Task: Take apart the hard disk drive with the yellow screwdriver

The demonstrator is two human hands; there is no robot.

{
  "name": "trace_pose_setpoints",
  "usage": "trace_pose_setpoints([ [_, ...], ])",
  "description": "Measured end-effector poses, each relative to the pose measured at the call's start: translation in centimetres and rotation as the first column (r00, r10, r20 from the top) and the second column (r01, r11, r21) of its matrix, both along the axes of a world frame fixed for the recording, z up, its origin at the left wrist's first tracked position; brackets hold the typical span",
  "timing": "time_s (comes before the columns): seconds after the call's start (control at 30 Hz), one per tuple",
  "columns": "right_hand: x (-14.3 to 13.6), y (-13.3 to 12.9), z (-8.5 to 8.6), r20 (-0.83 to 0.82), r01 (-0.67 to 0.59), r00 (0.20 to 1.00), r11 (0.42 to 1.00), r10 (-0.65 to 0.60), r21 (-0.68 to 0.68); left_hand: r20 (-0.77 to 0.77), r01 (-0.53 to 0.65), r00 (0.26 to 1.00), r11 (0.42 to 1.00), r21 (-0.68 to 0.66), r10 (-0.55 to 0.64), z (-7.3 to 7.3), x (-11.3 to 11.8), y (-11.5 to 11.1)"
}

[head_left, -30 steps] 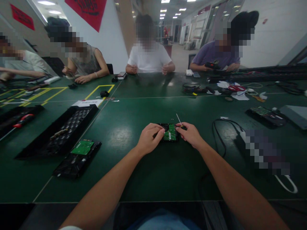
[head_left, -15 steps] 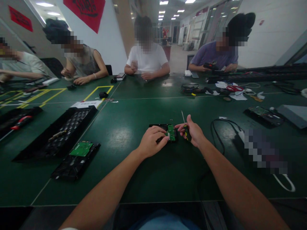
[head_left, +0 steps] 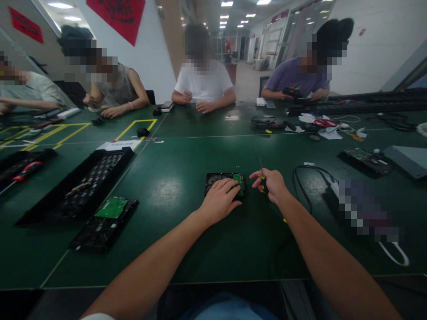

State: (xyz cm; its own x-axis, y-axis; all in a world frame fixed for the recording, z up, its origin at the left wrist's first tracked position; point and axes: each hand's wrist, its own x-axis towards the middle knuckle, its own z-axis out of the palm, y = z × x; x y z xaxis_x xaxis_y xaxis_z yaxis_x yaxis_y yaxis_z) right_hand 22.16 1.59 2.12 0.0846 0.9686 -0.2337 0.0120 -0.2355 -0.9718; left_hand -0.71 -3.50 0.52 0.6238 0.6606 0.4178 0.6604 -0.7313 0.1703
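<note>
A black hard drive [head_left: 214,179] with a green circuit board [head_left: 239,178] lies in front of me on the table. My left hand [head_left: 222,195] rests over it, fingers stretched across the board and the thumb apart at the near side. The palm hides much of the drive. Just right of the drive, my right hand [head_left: 271,184] is closed around a screwdriver [head_left: 263,183] with a yellow and black handle. Its thin shaft points up and away, clear of the drive.
Another hard drive [head_left: 103,224] lies to the left, beside a long black tray [head_left: 78,186]. At right are a third drive [head_left: 365,162], a grey box [head_left: 408,160], a power strip [head_left: 363,209] and a black cable [head_left: 302,189]. Several people sit across the green table [head_left: 180,249].
My left hand has shifted right and down, its fingers now spread over the board, and more of the drive's left end shows. My right hand has moved slightly right with the screwdriver, away from the drive.
</note>
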Motion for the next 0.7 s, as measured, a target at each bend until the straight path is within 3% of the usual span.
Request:
trace_pose_setpoints([
  [0.1,0.1,0.4,-0.3,-0.073,0.070,0.995,0.996,-0.067,0.051,-0.018,-0.010,1.000,1.000,0.011,0.010,-0.1,0.1,0.2],
  [0.27,0.4,0.7,-0.8,-0.082,0.000,0.997,0.992,0.010,0.123,-0.027,-0.036,0.999,0.999,0.026,0.037,-0.2,0.1,0.6],
  [0.37,0.5,0.6,-1.2,0.125,0.010,0.991,0.972,-0.040,0.235,-0.027,-0.057,0.998,0.998,0.027,0.058,-0.3,-0.4,1.0],
  [0.5,0.3,0.6,-1.5,0.485,-0.104,0.869,0.925,-0.094,0.366,-0.024,-0.118,0.993,0.992,0.034,0.119,-0.5,-1.4,1.5],
  [0.7,-0.4,1.5,-1.6,0.711,-0.279,0.698,0.886,-0.079,0.372,-0.080,-0.191,0.978,0.981,0.017,0.191,-0.5,-2.1,1.9],
])
